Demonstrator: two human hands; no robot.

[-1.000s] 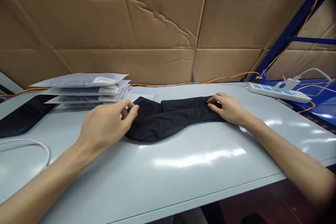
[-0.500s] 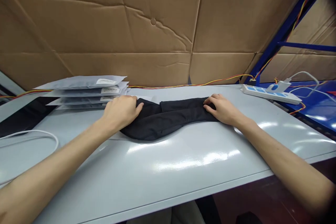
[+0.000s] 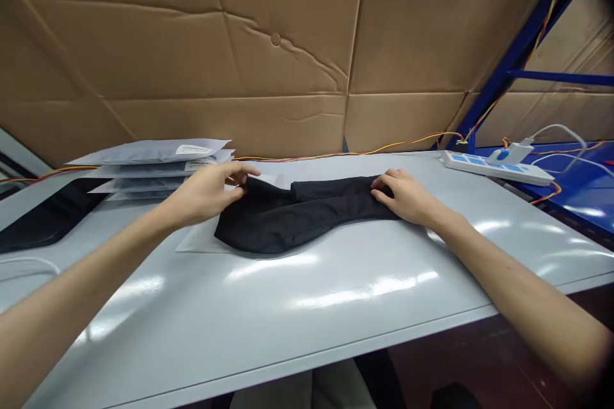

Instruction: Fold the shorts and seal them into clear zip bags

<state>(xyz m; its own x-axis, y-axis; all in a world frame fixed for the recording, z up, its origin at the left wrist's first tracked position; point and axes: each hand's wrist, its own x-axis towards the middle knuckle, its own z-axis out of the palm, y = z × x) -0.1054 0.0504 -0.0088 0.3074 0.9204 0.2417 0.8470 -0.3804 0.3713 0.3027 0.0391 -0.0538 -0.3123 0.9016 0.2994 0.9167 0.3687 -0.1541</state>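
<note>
A folded black cloth garment stretches sideways across the table between my two hands; its exact kind does not show. At its upper left corner, my left hand has thumb and fingertips closed around the cloth edge, which is slightly raised there. My right hand rests at the other end, its fingers curled and pinching the fabric. Beneath the garment's left part lies a thin white sheet or bag, mostly covered.
Several pale flat packages with labels are stacked at the back left. A black flat device lies beside them on the glossy table. At the right stands a white power strip with a plugged-in charger. Cardboard walls the back.
My left hand has shifted from lying over the garment's left end to its upper corner, uncovering more cloth and the white sheet below. The right hand stays in place.
</note>
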